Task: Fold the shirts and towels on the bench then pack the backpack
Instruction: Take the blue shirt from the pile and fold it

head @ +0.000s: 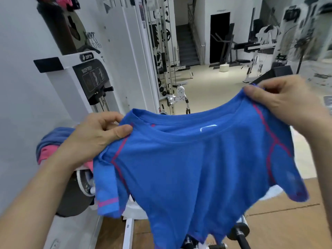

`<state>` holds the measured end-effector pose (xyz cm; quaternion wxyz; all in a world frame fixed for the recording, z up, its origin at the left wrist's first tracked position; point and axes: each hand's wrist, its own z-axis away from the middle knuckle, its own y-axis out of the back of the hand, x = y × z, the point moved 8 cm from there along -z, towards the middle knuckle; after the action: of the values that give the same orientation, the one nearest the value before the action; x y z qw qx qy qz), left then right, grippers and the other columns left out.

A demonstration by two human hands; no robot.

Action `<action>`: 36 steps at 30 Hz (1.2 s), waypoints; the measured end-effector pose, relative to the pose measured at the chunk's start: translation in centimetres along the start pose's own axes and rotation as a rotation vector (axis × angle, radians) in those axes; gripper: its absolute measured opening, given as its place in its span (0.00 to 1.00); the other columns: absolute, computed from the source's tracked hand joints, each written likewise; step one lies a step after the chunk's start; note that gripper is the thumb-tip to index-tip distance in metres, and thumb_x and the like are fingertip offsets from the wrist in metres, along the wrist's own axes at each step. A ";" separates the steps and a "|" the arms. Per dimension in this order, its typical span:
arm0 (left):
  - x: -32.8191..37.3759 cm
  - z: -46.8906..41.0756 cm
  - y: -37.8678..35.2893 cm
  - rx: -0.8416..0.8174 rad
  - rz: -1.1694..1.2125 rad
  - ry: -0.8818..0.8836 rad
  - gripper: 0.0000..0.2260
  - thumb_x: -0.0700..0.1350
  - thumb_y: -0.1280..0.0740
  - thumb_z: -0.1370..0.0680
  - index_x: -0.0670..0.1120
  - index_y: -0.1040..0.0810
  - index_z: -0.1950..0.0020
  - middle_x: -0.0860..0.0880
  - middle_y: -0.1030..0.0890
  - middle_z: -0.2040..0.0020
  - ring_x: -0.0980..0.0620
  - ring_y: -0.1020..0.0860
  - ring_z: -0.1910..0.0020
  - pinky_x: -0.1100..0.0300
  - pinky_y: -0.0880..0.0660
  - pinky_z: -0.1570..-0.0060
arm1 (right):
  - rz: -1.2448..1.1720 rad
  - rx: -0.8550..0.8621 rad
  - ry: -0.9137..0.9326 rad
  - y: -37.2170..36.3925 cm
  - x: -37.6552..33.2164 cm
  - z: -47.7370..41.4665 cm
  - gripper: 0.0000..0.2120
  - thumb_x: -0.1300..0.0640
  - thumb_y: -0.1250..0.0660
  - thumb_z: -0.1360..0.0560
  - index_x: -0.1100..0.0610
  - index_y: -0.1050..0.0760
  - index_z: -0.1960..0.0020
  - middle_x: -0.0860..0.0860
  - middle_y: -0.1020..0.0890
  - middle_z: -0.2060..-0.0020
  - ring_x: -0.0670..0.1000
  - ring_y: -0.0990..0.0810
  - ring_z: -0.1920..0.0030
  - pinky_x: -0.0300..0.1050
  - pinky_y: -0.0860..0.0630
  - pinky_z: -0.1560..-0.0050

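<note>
You have the bright blue stretch-knit shirt with pink seams [188, 168] held up in the air by its shoulders — your left hand [95, 139] pinching one shoulder seam, your right hand [285, 105] pinching the other — so it hangs flat and open for folding; a grey and pink bundle of cloth [47, 148] waits behind your left wrist

Head camera looks forward and down, close over the held-up blue shirt [188, 168].
</note>
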<state>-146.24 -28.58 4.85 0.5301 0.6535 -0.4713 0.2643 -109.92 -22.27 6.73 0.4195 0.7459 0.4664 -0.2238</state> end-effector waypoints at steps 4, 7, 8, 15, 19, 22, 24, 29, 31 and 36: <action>-5.6 -3.5 -2.6 -0.403 -0.077 0.274 0.13 0.47 0.22 0.35 0.48 0.15 0.51 0.47 0.14 0.54 0.50 0.16 0.55 0.61 0.20 0.59 | 0.046 -0.475 -0.180 -3.9 5.0 -3.7 0.23 0.37 0.23 0.43 0.51 0.17 0.55 0.47 0.14 0.61 0.44 0.18 0.63 0.39 0.23 0.60; -11.8 -7.0 -3.1 -0.348 -0.290 0.352 0.04 0.36 0.30 0.24 0.43 0.16 0.54 0.46 0.15 0.55 0.51 0.19 0.56 0.52 0.23 0.53 | 0.279 -0.688 -0.240 -6.9 12.5 -4.9 0.08 0.50 0.22 0.33 0.53 0.18 0.58 0.49 0.15 0.63 0.48 0.19 0.62 0.41 0.25 0.59; -13.7 -8.1 -3.4 -0.289 -0.292 0.360 0.08 0.34 0.33 0.22 0.43 0.17 0.55 0.48 0.16 0.58 0.52 0.21 0.58 0.53 0.25 0.54 | 0.289 -0.673 -0.255 -7.6 14.9 -5.4 0.06 0.53 0.24 0.30 0.54 0.18 0.60 0.53 0.16 0.63 0.49 0.21 0.62 0.45 0.25 0.59; -22.4 -15.9 -5.1 0.230 -0.521 0.309 0.12 0.35 0.39 0.20 0.51 0.23 0.54 0.52 0.19 0.59 0.50 0.22 0.57 0.67 0.29 0.55 | 0.266 -0.563 -0.419 -12.5 27.1 -8.9 0.10 0.59 0.35 0.22 0.62 0.21 0.60 0.55 0.29 0.73 0.49 0.32 0.72 0.43 0.31 0.71; -24.5 -19.9 -4.4 0.304 -0.827 0.239 0.10 0.43 0.41 0.18 0.47 0.22 0.41 0.40 0.17 0.50 0.37 0.20 0.51 0.52 0.30 0.57 | 0.399 -0.382 -0.333 -14.7 28.7 -13.6 0.15 0.57 0.35 0.23 0.62 0.29 0.67 0.53 0.29 0.74 0.54 0.28 0.70 0.48 0.32 0.70; -24.3 -24.2 -2.8 0.324 -0.977 0.141 0.10 0.47 0.41 0.18 0.48 0.23 0.41 0.37 0.17 0.51 0.34 0.20 0.53 0.49 0.28 0.58 | 0.482 -0.214 -0.241 -16.0 28.6 -18.0 0.17 0.55 0.36 0.24 0.57 0.32 0.70 0.54 0.27 0.72 0.60 0.28 0.65 0.49 0.40 0.69; -24.3 -27.5 -1.2 0.355 -1.085 0.157 0.11 0.50 0.41 0.18 0.49 0.22 0.43 0.37 0.18 0.51 0.34 0.21 0.53 0.49 0.28 0.59 | 0.500 -0.123 -0.173 -17.4 27.8 -20.9 0.18 0.54 0.38 0.23 0.56 0.34 0.70 0.54 0.28 0.71 0.61 0.29 0.64 0.49 0.41 0.68; -24.6 -30.8 -2.3 0.522 -0.966 0.231 0.14 0.47 0.37 0.21 0.43 0.22 0.39 0.37 0.22 0.47 0.36 0.25 0.46 0.47 0.29 0.47 | 0.510 -0.165 -0.137 -22.2 29.1 -21.6 0.21 0.56 0.40 0.20 0.59 0.32 0.29 0.63 0.31 0.32 0.64 0.35 0.31 0.55 0.32 0.38; -25.3 -28.4 -8.7 0.366 -0.990 0.079 0.15 0.48 0.39 0.22 0.42 0.20 0.42 0.39 0.21 0.46 0.36 0.22 0.48 0.49 0.27 0.48 | 0.596 -0.220 -0.066 -24.0 30.2 -17.3 0.26 0.52 0.41 0.20 0.57 0.38 0.24 0.61 0.37 0.26 0.63 0.42 0.26 0.59 0.35 0.33; -31.9 -22.9 -18.3 0.031 -1.114 0.214 0.27 0.60 0.48 0.23 0.52 0.34 0.25 0.45 0.35 0.24 0.44 0.37 0.25 0.38 0.42 0.30 | 0.805 -0.413 -0.078 -26.9 34.2 -11.2 0.28 0.38 0.57 0.21 0.42 0.45 0.23 0.51 0.45 0.22 0.55 0.49 0.22 0.58 0.56 0.26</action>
<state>-139.60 3.54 -23.36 0.6245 0.7808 0.0049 0.0161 -118.46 10.15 -23.15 0.6303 0.7596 0.1582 0.0268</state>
